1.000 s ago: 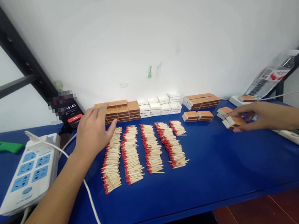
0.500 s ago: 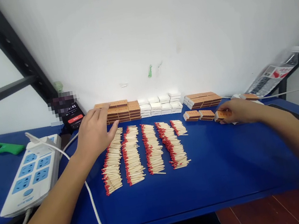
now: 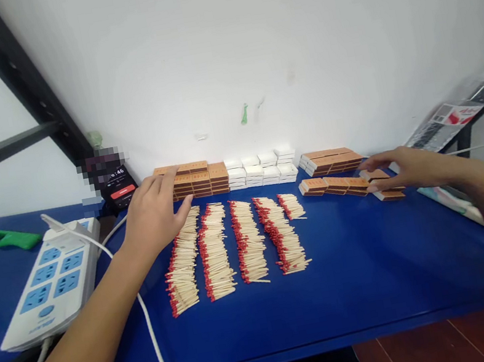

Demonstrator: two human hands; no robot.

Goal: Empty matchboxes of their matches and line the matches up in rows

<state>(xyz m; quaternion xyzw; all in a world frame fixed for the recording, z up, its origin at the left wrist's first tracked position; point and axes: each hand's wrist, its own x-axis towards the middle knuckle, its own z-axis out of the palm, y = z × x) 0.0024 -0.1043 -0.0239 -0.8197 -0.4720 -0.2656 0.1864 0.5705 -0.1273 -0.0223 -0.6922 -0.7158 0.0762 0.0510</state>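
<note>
My left hand [image 3: 151,212] rests its spread fingers on the front of a stack of orange matchboxes [image 3: 217,176] by the wall, holding nothing. At the right, my right hand [image 3: 401,168] has its thumb and fingers around an orange matchbox [image 3: 374,174]. Another matchbox [image 3: 389,195] lies just below that hand. To its left is a short row of matchboxes [image 3: 336,185] set end to end. Loose red-tipped matches [image 3: 247,239] lie in several long columns, with a smaller bunch [image 3: 292,206] beside them.
White matchbox trays [image 3: 261,171] are stacked at the wall, with more orange matchboxes [image 3: 332,160] to their right. A power strip [image 3: 56,279] with white cables, a phone [image 3: 119,187] and a green lighter [image 3: 15,238] are at the left. A clear plastic package [image 3: 450,116] leans at the right.
My right hand has let go of the third matchbox, which now sits against the row, and has moved right to another matchbox. My left hand has stayed in place.
</note>
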